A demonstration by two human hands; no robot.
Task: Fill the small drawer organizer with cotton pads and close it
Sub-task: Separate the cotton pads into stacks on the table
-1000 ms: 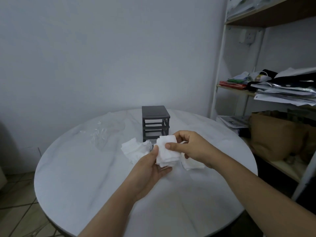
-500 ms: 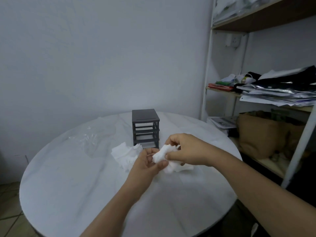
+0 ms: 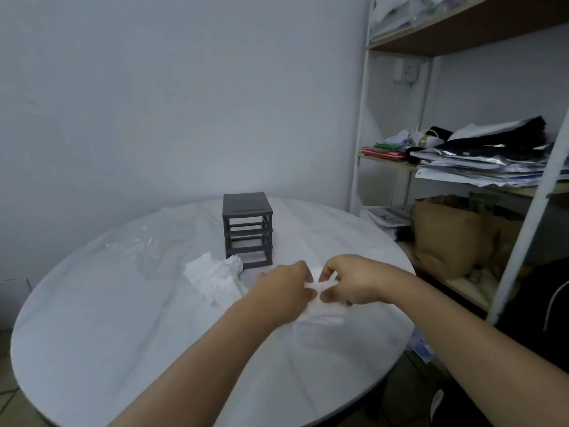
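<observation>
Left grip (image 3: 286, 288): pinches the left edge of the cotton pad stack (image 3: 323, 311).
Right grip (image 3: 354, 280): fingers curled on the same stack from the right.
Stack: low over the desk (image 3: 123, 334), in front of the drawer organizer (image 3: 248, 229).
Drawer organizer: upright, apart from both hands.
Loose pads (image 3: 215, 278): heaped just beside its front-left corner.

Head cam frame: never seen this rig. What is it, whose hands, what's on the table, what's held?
No robot here: a person wears one wide-angle camera on the head, looking forward and down, so both arms are their own. The left hand and right hand together pinch a small bunch of cotton pads at the round white table. On it lie a looser pile of pads, the dark grey drawer organizer behind it, and a clear plastic bag to the left. Cluttered shelves stand at the right.
</observation>
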